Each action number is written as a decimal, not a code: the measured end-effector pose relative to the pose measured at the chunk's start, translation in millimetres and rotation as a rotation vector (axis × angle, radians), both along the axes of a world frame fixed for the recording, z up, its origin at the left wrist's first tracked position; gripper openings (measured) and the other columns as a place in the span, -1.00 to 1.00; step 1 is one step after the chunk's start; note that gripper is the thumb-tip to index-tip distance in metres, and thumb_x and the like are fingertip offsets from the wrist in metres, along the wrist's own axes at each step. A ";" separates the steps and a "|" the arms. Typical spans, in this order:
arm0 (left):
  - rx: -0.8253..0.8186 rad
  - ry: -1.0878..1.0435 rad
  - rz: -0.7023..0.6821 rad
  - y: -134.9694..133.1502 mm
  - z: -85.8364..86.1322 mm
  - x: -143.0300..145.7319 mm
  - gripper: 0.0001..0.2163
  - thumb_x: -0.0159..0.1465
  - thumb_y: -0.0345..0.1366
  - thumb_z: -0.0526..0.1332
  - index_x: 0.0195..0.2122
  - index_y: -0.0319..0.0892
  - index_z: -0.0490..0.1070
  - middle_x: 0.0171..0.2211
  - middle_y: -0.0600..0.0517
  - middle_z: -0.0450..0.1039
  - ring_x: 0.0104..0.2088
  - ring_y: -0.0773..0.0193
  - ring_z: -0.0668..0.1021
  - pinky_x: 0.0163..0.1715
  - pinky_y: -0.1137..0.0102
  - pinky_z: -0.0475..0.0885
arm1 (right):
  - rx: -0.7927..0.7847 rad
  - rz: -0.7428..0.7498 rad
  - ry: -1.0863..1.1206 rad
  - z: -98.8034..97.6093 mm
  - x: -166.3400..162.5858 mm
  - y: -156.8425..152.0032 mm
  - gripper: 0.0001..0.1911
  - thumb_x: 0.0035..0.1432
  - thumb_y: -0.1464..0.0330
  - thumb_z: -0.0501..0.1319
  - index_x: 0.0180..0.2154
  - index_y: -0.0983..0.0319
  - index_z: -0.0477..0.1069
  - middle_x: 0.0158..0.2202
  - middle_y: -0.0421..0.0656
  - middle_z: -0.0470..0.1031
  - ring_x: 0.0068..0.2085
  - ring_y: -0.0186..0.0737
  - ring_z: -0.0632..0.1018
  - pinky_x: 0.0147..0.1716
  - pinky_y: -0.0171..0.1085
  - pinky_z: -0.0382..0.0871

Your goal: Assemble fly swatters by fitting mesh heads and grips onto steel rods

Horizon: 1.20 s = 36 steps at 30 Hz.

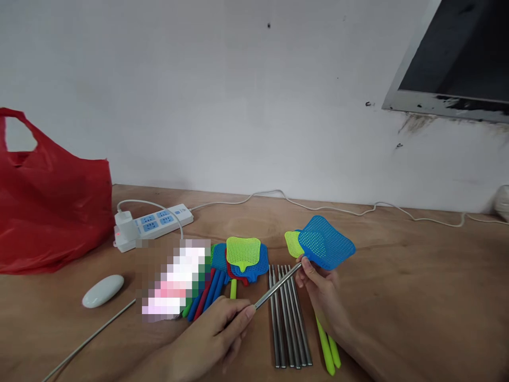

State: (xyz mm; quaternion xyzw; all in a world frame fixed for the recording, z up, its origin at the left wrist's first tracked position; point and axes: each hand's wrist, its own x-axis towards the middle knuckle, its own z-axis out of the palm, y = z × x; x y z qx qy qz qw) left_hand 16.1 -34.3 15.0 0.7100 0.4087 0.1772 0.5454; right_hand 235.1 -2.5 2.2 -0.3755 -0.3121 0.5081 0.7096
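My left hand (217, 331) is closed around the lower end of a metal rod (277, 286), which slants up to the right. At the rod's upper end, my right hand (324, 292) pinches the neck of a blue fly swatter head (332, 245). Whether rod and head are joined is hidden by the fingers. Beneath the held rod lie several loose metal rods (287, 329) side by side. Yellow-green handles (326, 350) stick out below my right wrist. A yellow-green swatter head (293, 245) shows partly behind the blue one. Left of the rods is a yellow-green swatter head (243, 249) on a pile of mixed colours.
Several coloured handles (214, 291) lie beside a pixelated bright object (178, 281). A white power strip (159, 225) with a charger (126, 225) sits behind, its cable running along the wall. At left are a red plastic bag (51, 201) and a white computer mouse (103, 291).
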 end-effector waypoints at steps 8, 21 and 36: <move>-0.010 -0.021 0.020 3.9 1.6 -0.4 -0.51 0.38 0.18 -0.02 -0.46 -0.13 0.25 -0.75 0.24 0.17 -0.71 0.41 0.26 -0.55 0.49 0.23 | -0.002 -0.034 0.066 0.0 5.0 1.1 -0.65 -0.09 0.13 0.48 -0.52 0.21 0.43 -0.61 -0.26 0.44 -0.61 -0.38 0.39 -0.67 -0.40 0.30; 0.110 0.071 0.011 4.4 2.8 -3.6 -0.52 0.41 0.09 0.01 -0.50 -0.16 0.30 -0.62 0.16 0.24 -0.59 0.38 0.30 -0.55 0.49 0.18 | 0.007 -0.119 0.124 4.3 10.9 -2.7 -0.63 -0.01 0.15 0.41 -0.58 0.19 0.33 -0.68 -0.29 0.35 -0.66 -0.41 0.29 -0.71 -0.40 0.18; 0.180 0.165 0.071 2.3 -2.6 -4.6 -0.50 0.42 0.10 -0.07 -0.47 -0.15 0.33 -0.56 0.11 0.27 -0.40 0.25 0.41 -0.29 0.42 0.30 | -0.028 0.050 -0.043 -1.3 8.1 -4.3 -0.44 0.05 0.13 0.40 -0.69 0.19 0.12 -0.80 -0.36 0.14 -0.72 -0.47 0.13 -0.68 -0.37 -0.03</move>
